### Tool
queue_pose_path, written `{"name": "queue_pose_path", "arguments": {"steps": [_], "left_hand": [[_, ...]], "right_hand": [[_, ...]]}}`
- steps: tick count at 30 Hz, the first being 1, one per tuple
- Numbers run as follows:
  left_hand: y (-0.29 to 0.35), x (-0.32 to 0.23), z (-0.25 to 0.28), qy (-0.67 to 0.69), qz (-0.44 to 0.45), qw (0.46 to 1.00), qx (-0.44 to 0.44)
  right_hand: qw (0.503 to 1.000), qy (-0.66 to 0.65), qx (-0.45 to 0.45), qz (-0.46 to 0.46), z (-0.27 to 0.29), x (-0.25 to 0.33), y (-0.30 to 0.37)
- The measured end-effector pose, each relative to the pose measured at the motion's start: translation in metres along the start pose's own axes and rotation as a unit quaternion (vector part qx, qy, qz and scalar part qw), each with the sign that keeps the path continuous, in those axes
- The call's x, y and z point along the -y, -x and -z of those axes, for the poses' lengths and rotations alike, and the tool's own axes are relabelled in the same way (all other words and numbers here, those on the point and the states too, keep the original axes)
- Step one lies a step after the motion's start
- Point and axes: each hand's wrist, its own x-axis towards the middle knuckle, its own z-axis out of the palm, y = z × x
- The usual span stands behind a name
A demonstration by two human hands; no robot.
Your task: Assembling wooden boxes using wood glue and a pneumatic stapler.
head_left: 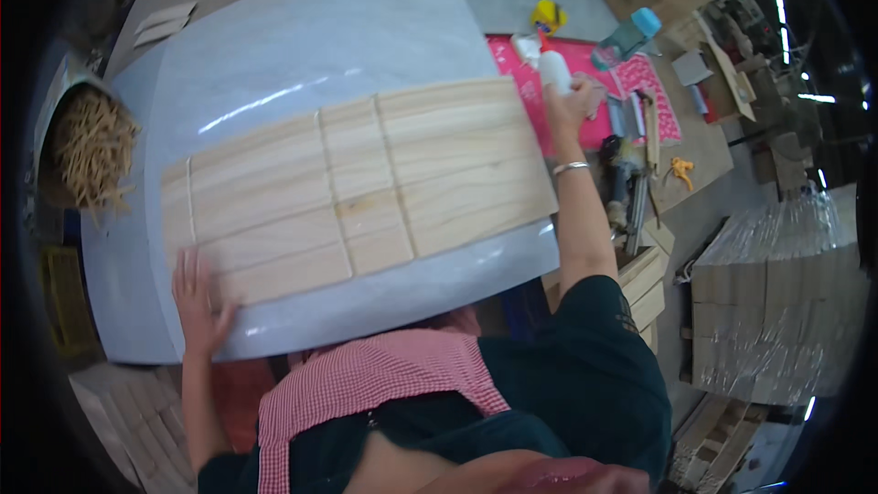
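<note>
A wide, pale wooden panel [466, 151] lies on the glossy light-blue table top [302, 46], with three narrow pale lines running across it. Fingers spread, my left hand [198, 304] rests on the panel's near left corner. My right hand [571, 108] reaches past the panel's right end, wrapped round a white squeeze bottle [553, 69] with a red nozzle. The bottle is over a bright pink sheet [526, 91], its nozzle pointing away from me; whether it touches the sheet I cannot tell.
A clear bottle with a blue cap [626, 39] and a yellow object [548, 16] stand beyond the pink sheet. Hand tools [624, 187] and an orange clamp [680, 171] lie on the right. At the left edge is a container of thin wooden strips [94, 146]. Wrapped stacks [777, 302] stand farther right.
</note>
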Motion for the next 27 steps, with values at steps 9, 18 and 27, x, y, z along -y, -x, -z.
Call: {"name": "queue_pose_path", "arguments": {"steps": [9,18,27], "left_hand": [[0.012,-0.031,-0.009,-0.044,-0.027,0.996,0.074],[0.006,-0.035,-0.020,-0.101,-0.016,0.993,0.057],[-0.060,-0.011,-0.050,-0.123,-0.035,0.991,-0.040]], "right_hand": [[0.928,0.015,0.264,0.263,0.051,0.061,0.051],[0.847,0.060,0.413,0.329,0.147,0.086,0.163],[0.874,0.070,0.318,0.360,0.081,0.093,0.145]]}}
